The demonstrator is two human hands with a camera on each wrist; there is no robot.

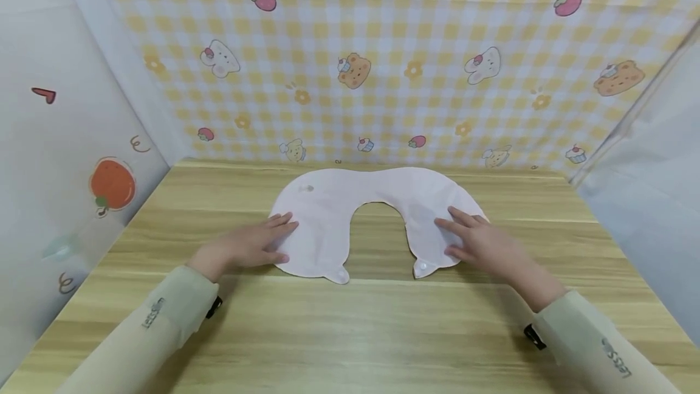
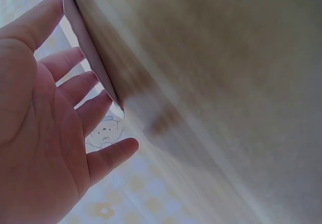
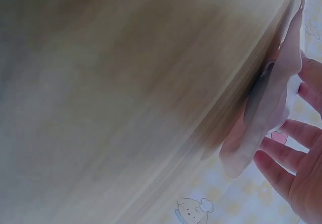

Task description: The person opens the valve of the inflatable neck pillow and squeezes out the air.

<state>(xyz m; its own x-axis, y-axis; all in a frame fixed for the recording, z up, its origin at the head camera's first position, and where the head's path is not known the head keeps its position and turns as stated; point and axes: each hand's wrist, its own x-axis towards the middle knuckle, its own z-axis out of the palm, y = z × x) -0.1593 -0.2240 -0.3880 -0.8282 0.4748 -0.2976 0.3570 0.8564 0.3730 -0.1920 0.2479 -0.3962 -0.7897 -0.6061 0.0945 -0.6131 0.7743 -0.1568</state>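
A flat, pale pink U-shaped neck pillow [image 1: 377, 184] lies on the wooden table, its two ends toward me, each with a small tab. My left hand [image 1: 262, 242] rests its spread fingertips on the outer edge of the left arm of the pillow. On the opposite side, my right hand [image 1: 481, 242] touches the right arm with fingers apart. In the left wrist view, the fingers [image 2: 78, 85] lie along the thin edge of the pillow. The right wrist view shows the rim slightly raised, with a grey patch [image 3: 257, 95] under it.
The wooden table [image 1: 377, 333] spreads out around the pillow. Behind it hangs a yellow checked cloth [image 1: 383, 102] with cartoon prints, and a pale printed sheet [image 1: 71, 138] stands along the left side. Black clips [image 1: 535, 337] show by the sleeve cuffs.
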